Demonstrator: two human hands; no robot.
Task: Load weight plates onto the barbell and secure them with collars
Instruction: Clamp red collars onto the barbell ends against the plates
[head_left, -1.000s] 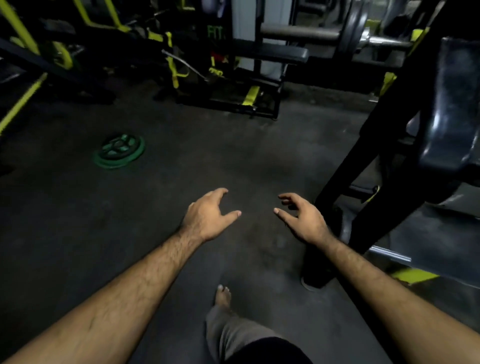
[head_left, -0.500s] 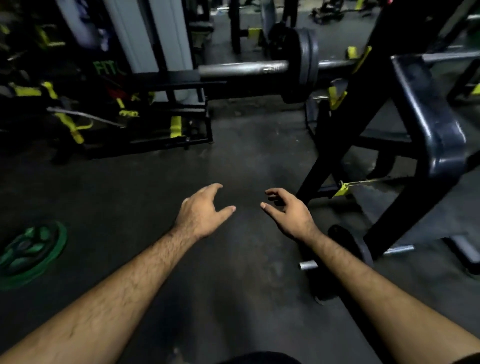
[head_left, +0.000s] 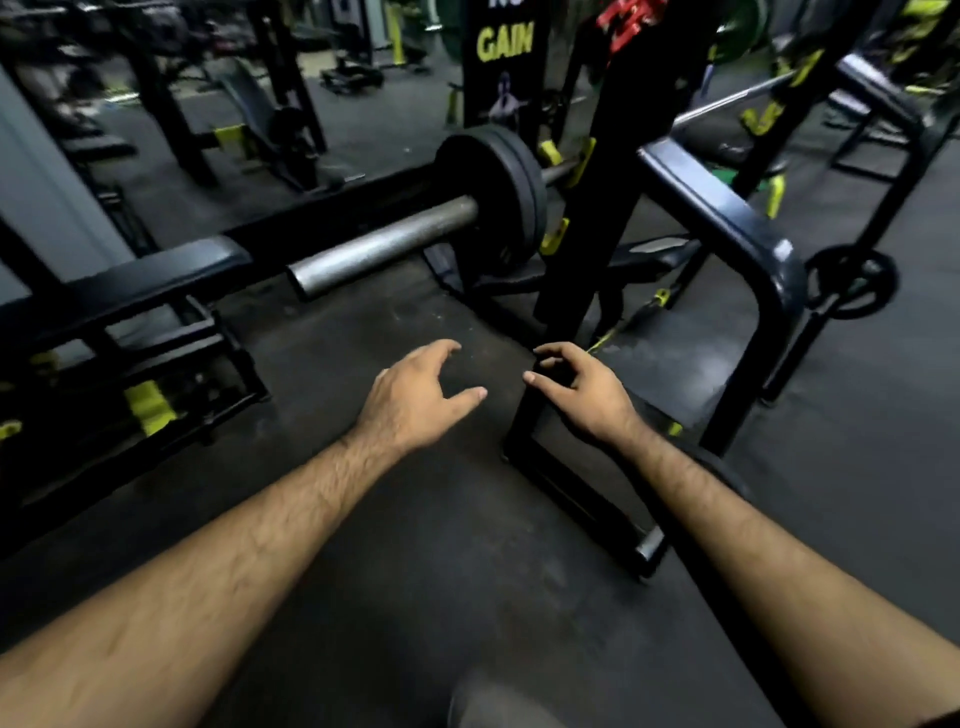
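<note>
A dim gym seen from a person's head. Both bare forearms reach forward over the dark rubber floor (head_left: 415, 545). The left hand (head_left: 415, 405) and right hand (head_left: 582, 395) hover side by side, fingers loosely spread and slightly curled, holding nothing. Farther off, the barbell (head_left: 379, 244) rests on a black rack (head_left: 602, 197), its bare steel sleeve pointing near and left. Black weight plates (head_left: 493, 192) sit on the sleeve against the rack. A black bench (head_left: 130, 280) stands at left.
</note>
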